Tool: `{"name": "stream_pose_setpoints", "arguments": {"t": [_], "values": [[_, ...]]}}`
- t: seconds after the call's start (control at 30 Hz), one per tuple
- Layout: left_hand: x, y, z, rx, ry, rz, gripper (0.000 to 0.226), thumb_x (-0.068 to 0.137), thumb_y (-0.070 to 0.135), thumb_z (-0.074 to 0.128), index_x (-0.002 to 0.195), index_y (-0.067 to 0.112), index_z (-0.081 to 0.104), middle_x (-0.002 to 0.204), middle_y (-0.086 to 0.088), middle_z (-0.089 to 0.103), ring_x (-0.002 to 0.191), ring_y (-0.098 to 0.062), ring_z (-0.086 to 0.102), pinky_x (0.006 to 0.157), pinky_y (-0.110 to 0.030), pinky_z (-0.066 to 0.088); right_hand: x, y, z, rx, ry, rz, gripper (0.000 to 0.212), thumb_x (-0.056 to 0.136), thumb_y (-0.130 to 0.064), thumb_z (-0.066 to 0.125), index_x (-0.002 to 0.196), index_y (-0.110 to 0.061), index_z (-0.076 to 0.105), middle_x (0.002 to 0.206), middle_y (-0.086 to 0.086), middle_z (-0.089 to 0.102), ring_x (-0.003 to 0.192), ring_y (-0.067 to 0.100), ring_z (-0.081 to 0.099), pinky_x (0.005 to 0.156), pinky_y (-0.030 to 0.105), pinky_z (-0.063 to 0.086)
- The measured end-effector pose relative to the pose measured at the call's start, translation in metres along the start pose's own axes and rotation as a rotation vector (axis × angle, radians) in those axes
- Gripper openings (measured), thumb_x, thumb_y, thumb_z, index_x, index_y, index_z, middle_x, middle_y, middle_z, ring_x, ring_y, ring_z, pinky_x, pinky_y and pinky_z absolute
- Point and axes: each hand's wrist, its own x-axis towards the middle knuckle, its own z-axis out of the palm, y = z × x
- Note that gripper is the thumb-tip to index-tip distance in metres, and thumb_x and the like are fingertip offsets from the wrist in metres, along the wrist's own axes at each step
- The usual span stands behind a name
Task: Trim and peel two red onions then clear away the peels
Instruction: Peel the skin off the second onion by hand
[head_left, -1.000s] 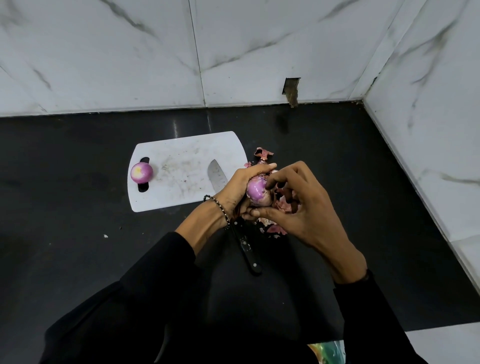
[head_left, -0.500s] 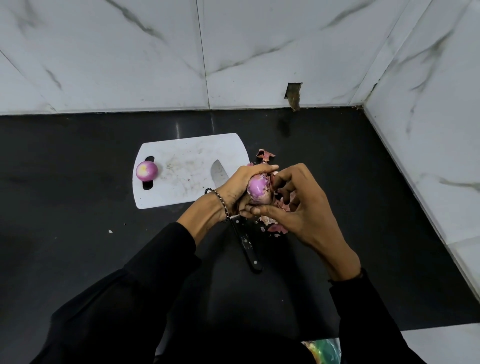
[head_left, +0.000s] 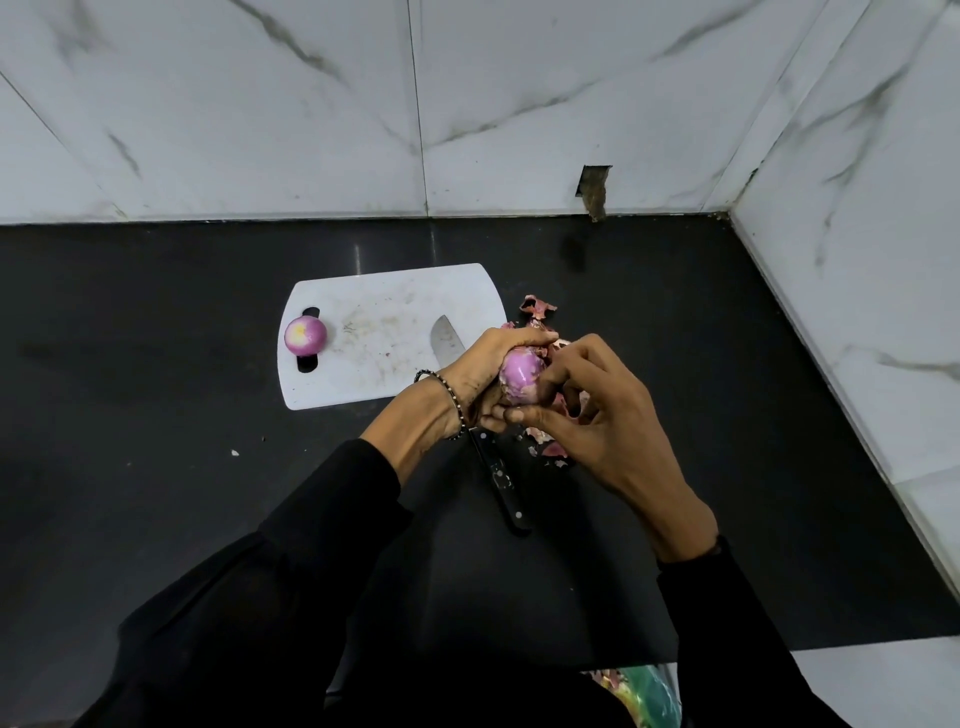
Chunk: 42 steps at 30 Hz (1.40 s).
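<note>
A shiny purple onion (head_left: 521, 375) is cupped in my left hand (head_left: 470, 382), just right of the white cutting board (head_left: 374, 364). My right hand (head_left: 597, 421) has its fingertips curled against the onion's right side, pinching at its skin. A second, peeled onion (head_left: 305, 336) sits at the board's left edge over the handle slot. Loose reddish peels (head_left: 537, 306) lie on the black counter behind and under my hands. A knife lies with its blade (head_left: 445, 340) on the board and its black handle (head_left: 501, 480) toward me, partly hidden by my left wrist.
The black counter (head_left: 675, 338) is bounded by white marble walls at the back and right. A green bin with scraps (head_left: 641, 696) shows at the bottom edge, below the counter's front. A small white crumb (head_left: 235, 452) lies left of my arm.
The onion has turned a little in my left hand and my right fingers have shifted on its side. The view has drifted slightly; the board, knife and other onion stay put.
</note>
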Motion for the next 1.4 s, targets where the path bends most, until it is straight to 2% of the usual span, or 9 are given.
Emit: {"name": "stream_pose_setpoints", "arguments": {"t": [0.3,0.4,0.5,0.63,0.77,0.9,1.07,1.23,1.4], "values": [[-0.001,0.001,0.002,0.034,-0.019,-0.018,0.056,0.093,0.057,0.045,0.067,0.009,0.052,0.047,-0.004,0.046,0.033,-0.014,0.04,0.039,-0.014,0.024,-0.005,-0.013,-0.006,0.029,0.051,0.013,0.04,0.074,-0.042,0.081,0.106,-0.03,0.06,0.109,-0.021,0.045,0.095,-0.004,0.051,0.07,0.009,0.042],[-0.002,0.003,0.004,0.027,-0.052,-0.016,0.058,0.095,0.056,0.043,0.059,0.01,0.05,0.044,-0.002,0.043,0.032,-0.012,0.038,0.039,-0.014,0.021,-0.006,-0.012,-0.007,0.004,0.045,0.021,0.035,0.076,-0.038,0.083,0.102,-0.03,0.061,0.11,-0.018,0.048,0.099,0.001,0.052,0.076,0.018,0.046],[-0.003,0.005,0.004,0.0,-0.078,0.003,0.065,0.096,0.054,0.044,0.046,0.013,0.054,0.043,-0.001,0.044,0.032,-0.011,0.037,0.037,-0.013,0.022,-0.007,-0.011,-0.002,-0.027,0.062,0.014,0.025,0.08,-0.031,0.083,0.091,-0.027,0.061,0.108,-0.014,0.05,0.096,0.007,0.054,0.07,0.033,0.053],[-0.005,0.008,0.002,0.032,-0.063,-0.014,0.059,0.094,0.055,0.047,0.058,0.009,0.054,0.044,-0.003,0.045,0.032,-0.012,0.037,0.036,-0.013,0.024,-0.009,-0.016,0.002,0.011,0.134,0.046,0.033,0.077,-0.029,0.086,0.088,-0.025,0.056,0.099,-0.015,0.051,0.085,0.006,0.053,0.067,0.019,0.042],[-0.007,0.008,-0.001,0.028,-0.082,-0.012,0.052,0.094,0.055,0.047,0.074,0.007,0.056,0.049,-0.005,0.045,0.033,-0.014,0.037,0.035,-0.013,0.026,-0.009,-0.025,0.003,0.008,0.144,0.034,0.042,0.075,-0.026,0.087,0.102,-0.032,0.055,0.103,-0.021,0.047,0.088,-0.004,0.051,0.07,0.008,0.041],[-0.011,0.01,0.0,0.037,-0.102,-0.019,0.053,0.096,0.053,0.042,0.079,0.005,0.054,0.044,-0.001,0.044,0.032,-0.012,0.037,0.036,-0.012,0.025,-0.007,-0.026,0.001,-0.022,0.102,0.044,0.036,0.077,-0.032,0.083,0.105,-0.031,0.061,0.11,-0.02,0.048,0.096,-0.003,0.051,0.076,0.012,0.04],[-0.013,0.012,-0.001,0.006,-0.147,-0.014,0.067,0.099,0.051,0.039,0.045,0.014,0.056,0.043,-0.001,0.044,0.032,-0.01,0.036,0.037,-0.013,0.021,-0.008,-0.025,0.005,-0.058,0.097,0.061,0.025,0.08,-0.033,0.082,0.092,-0.022,0.063,0.108,-0.015,0.051,0.096,0.007,0.054,0.073,0.024,0.046],[-0.013,0.014,-0.004,0.016,-0.102,-0.02,0.058,0.096,0.051,0.045,0.062,0.006,0.055,0.044,-0.004,0.05,0.031,-0.011,0.039,0.036,-0.012,0.024,-0.005,-0.03,0.006,-0.006,0.191,0.147,0.045,0.071,-0.037,0.089,0.097,-0.022,0.056,0.098,-0.012,0.055,0.081,0.008,0.055,0.064,0.017,0.045],[-0.017,0.013,-0.004,-0.02,-0.132,0.014,0.059,0.098,0.048,0.04,0.061,0.005,0.055,0.041,-0.003,0.047,0.031,-0.01,0.036,0.038,-0.013,0.022,-0.003,-0.037,0.008,0.044,0.207,0.111,0.051,0.07,-0.024,0.09,0.105,-0.014,0.054,0.101,-0.015,0.053,0.082,0.006,0.056,0.062,0.01,0.043]]}}
